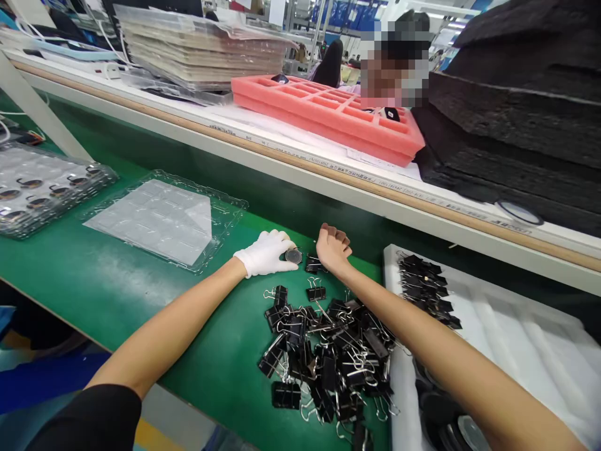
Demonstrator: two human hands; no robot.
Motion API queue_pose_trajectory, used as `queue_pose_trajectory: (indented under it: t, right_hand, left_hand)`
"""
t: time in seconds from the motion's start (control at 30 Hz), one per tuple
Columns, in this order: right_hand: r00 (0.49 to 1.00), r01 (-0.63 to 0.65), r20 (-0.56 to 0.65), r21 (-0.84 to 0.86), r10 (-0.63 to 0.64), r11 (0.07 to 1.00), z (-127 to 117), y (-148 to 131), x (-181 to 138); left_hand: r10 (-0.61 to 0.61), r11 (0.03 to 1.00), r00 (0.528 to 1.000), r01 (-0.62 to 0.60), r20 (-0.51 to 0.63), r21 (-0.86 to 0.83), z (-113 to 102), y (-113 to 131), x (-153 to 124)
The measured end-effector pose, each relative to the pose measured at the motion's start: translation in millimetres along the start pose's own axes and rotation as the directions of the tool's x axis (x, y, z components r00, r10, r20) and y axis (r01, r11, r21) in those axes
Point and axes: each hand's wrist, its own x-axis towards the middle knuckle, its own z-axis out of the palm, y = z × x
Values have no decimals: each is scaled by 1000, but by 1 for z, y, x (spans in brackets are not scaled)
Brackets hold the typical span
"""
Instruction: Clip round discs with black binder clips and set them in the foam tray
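My left hand (268, 252), in a white glove, pinches a small round dark disc with a thin pale rim (293, 256) between thumb and fingers, just above the green tabletop. To its right, my bare right hand (333, 247) has its fingers curled in; whatever may be inside them is hidden. A black binder clip (312, 264) lies right beside the right hand, between both hands. Nearer to me, another clip (316, 291) sits apart from a big loose heap of black binder clips (328, 363) with silver wire handles.
Left on the green table (206, 351) lie a clear blister tray (154, 219) and stacked trays with round parts (37, 188). A white foam tray (511, 351) at right bears more clips. On the shelf stand pink foam (323, 119) and black foam (511, 125); a person sits beyond.
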Motion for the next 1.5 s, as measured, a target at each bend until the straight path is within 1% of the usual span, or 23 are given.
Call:
queue_pose_trajectory:
  t: [0.2, 0.5, 0.63, 1.0, 1.17, 1.27, 1.37, 1.43, 1.5]
  right_hand:
    - [1000, -27, 12, 4, 27, 1000, 2, 9, 0]
    - [998, -60, 16, 19, 59, 998, -1, 6, -4]
    - [998, -58, 10, 0, 58, 998, 0, 8, -3]
    - [997, -81, 2, -12, 81, 997, -2, 5, -5]
    - [997, -76, 6, -6, 76, 997, -1, 7, -4]
    - [997, -72, -14, -3, 72, 997, 2, 9, -4]
    - [998, -55, -25, -10, 55, 998, 3, 5, -4]
    - [999, -37, -24, -12, 36, 999, -2, -1, -5]
    - [1000, 29, -8, -27, -29, 999, -15, -6, -7]
  left_hand:
    - [46, 999, 999, -46, 27, -12, 1, 6, 8]
    - [65, 998, 998, -65, 27, -2, 4, 11, 14]
    - [76, 997, 997, -76, 29, 2, 4, 13, 15]
    - [97, 995, 995, -97, 5, 0, 12, 14, 18]
    - [88, 996, 996, -88, 4, -3, 13, 16, 19]
    - [86, 996, 996, -86, 12, -11, 11, 16, 18]
    - [93, 996, 996, -93, -4, -7, 9, 16, 17]
    - [95, 995, 995, -95, -21, -5, 7, 17, 15]
    - [87, 996, 996, -88, -35, -10, 5, 18, 13]
